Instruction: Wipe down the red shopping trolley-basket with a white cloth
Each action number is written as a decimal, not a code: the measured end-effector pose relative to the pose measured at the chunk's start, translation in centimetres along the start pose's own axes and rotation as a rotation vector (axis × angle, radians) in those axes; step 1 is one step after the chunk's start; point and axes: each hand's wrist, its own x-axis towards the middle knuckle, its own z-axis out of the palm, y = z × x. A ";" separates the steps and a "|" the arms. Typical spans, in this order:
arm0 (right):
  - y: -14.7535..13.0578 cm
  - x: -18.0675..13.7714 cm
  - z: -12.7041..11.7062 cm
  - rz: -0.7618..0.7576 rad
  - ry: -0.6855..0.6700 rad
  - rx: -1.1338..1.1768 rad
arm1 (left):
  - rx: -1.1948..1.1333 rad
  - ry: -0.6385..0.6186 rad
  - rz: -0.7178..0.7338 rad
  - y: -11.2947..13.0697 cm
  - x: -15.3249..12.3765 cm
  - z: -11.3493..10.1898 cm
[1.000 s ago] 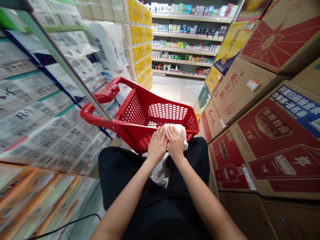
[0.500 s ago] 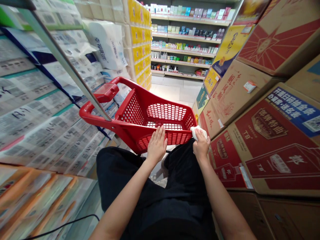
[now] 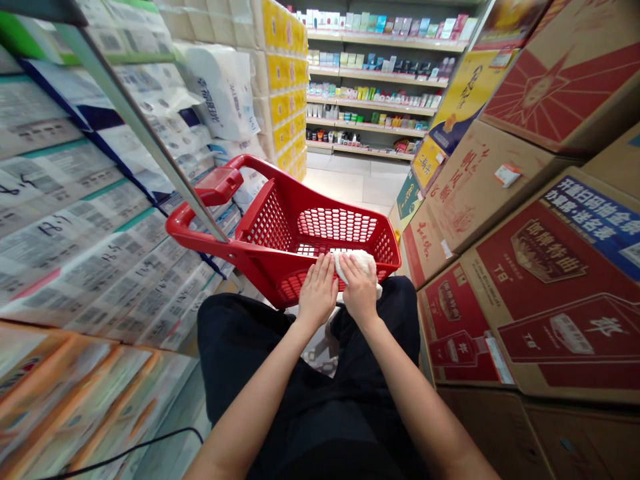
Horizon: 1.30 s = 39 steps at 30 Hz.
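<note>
One red basket (image 3: 295,193) with one long pull handle (image 3: 125,120) stands beyond a person's legs (image 3: 240,353); farther off are five visible shelves (image 3: 373,37). Two hands meet the basket's near side. The left hand (image 3: 319,288) lies flat there, fingers straight and close together, gripping nothing, probably to steady it. Just right of it, the right hand (image 3: 359,287) holds one white cloth (image 3: 367,260) over the near rim, fingers laid across it, seemingly to keep it pressed down.
</note>
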 end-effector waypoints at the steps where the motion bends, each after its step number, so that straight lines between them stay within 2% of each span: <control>1: 0.8 -0.4 -0.2 -0.012 0.009 -0.011 | 0.003 -0.001 0.000 0.0 0.0 0.0; 4: 3.8 -1.8 -1.0 0.035 0.048 -0.049 | 0.017 -0.011 0.006 0.0 0.1 -0.1; 9: 9.8 -3.2 -2.2 0.277 0.107 -0.077 | 0.037 -0.018 0.008 0.0 0.0 -0.3; 12: 10.9 -2.9 -2.6 0.390 0.118 -0.086 | 0.031 -0.012 0.008 0.0 0.0 -0.3; 15: 8.4 -1.8 -2.4 0.401 0.092 -0.099 | 0.022 -0.001 0.001 0.1 -0.1 -0.1; 21: -0.2 0.5 -0.2 0.136 -0.013 -0.026 | 0.020 -0.009 0.004 0.0 0.0 0.0; 24: -1.3 0.8 0.2 0.073 -0.007 0.011 | 0.015 -0.014 0.009 -0.1 0.0 -0.1; 28: 1.8 -0.4 -0.6 0.037 0.019 -0.015 | 0.021 -0.005 0.009 -0.1 0.0 -0.2; 33: 8.8 -2.6 -2.1 0.246 0.105 -0.026 | 0.017 -0.011 0.013 -0.1 0.0 -0.2; 35: 10.8 -2.9 -2.6 0.308 0.108 -0.007 | 0.018 -0.018 0.014 -0.1 0.1 -0.2; 37: 11.4 -2.7 -2.9 0.350 0.093 -0.004 | 0.020 -0.020 0.016 -0.1 0.1 -0.2; 39: 10.3 -2.2 -2.9 0.380 0.079 -0.022 | 0.021 -0.019 0.017 -0.1 0.1 -0.2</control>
